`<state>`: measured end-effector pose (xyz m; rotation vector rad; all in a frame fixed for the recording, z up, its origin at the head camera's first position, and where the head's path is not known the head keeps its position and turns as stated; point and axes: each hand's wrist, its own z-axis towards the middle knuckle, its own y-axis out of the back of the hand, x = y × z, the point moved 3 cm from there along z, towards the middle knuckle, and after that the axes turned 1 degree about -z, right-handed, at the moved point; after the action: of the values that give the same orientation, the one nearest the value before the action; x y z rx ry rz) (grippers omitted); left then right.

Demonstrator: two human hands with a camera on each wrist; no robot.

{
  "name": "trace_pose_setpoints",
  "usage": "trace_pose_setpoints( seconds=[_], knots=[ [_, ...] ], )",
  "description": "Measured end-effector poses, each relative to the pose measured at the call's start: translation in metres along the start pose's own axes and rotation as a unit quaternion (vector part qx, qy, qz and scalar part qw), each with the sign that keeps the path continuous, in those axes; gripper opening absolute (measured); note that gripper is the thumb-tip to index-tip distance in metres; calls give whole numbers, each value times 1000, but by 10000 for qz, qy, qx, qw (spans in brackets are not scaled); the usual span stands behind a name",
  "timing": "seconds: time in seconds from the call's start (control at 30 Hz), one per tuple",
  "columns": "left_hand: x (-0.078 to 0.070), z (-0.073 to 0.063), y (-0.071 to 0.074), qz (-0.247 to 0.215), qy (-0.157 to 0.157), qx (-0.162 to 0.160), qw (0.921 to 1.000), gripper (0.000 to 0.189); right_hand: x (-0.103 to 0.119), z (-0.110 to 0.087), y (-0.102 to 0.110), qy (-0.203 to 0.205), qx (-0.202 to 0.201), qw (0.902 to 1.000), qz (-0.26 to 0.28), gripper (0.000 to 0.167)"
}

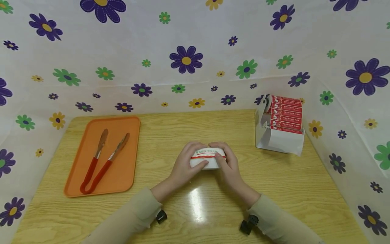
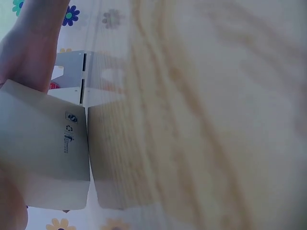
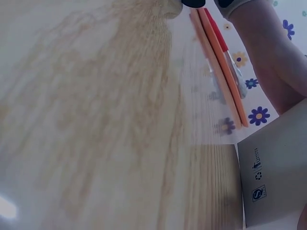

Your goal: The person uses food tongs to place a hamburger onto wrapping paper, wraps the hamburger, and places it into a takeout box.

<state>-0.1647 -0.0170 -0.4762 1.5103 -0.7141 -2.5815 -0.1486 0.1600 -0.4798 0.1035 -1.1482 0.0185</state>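
Note:
A small white paper food box (image 1: 207, 163) with a red line and printed lettering stands on the table between my two hands. My left hand (image 1: 187, 162) grips its left side, thumb along the front and fingers curled over the top. On the other side, my right hand (image 1: 226, 161) holds it with the thumb against the front face and fingers over the top. Small printed marks show on the box's plain face (image 2: 43, 143) in the left wrist view. The right wrist view catches that same face (image 3: 278, 172) close to the wood. The back of the box is hidden.
On the left lies an orange tray (image 1: 122, 176) carrying red-handled metal tongs (image 1: 105, 166). At the back right stands a white dispenser (image 1: 283, 142) with a roll of red printed labels (image 1: 286, 112). A flowered cloth (image 1: 195, 34) hangs behind and at both sides of the wooden table (image 1: 164, 132).

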Motion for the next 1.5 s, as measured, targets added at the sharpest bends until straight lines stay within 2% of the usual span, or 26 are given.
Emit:
trace_pose_setpoints(
  seconds=[0.27,0.6,0.77,0.9,1.07,1.17,1.27,1.4,1.5],
  knots=[
    [3,3,-3,212,-417,-271,9985,29,-4,3,-1,152,2,9997,202,30],
    [7,5,-3,-177,-218,-484,9984,29,-6,7,-4,289,-58,9996,16,31],
    [7,5,-3,-105,-548,-492,9972,29,-11,7,-5,572,31,9978,-347,29],
    [12,4,-1,128,-864,-279,9958,31,-14,7,-3,952,376,9909,-873,30],
    [19,0,5,725,-1175,219,9902,43,-19,6,1,1444,995,9707,-1645,32],
    [21,-2,9,1279,-1314,536,9816,53,-20,5,4,1612,1274,9552,-2131,36],
    [22,-4,10,1905,-1524,865,9659,58,-22,4,8,1710,1510,9416,-2478,43],
    [25,-7,11,2676,-1963,1223,9354,60,-23,2,12,1820,1726,9286,-2733,41],
    [29,-11,11,3075,-2253,1426,9134,61,-24,1,13,1988,1727,9180,-2967,45]
  ],
)
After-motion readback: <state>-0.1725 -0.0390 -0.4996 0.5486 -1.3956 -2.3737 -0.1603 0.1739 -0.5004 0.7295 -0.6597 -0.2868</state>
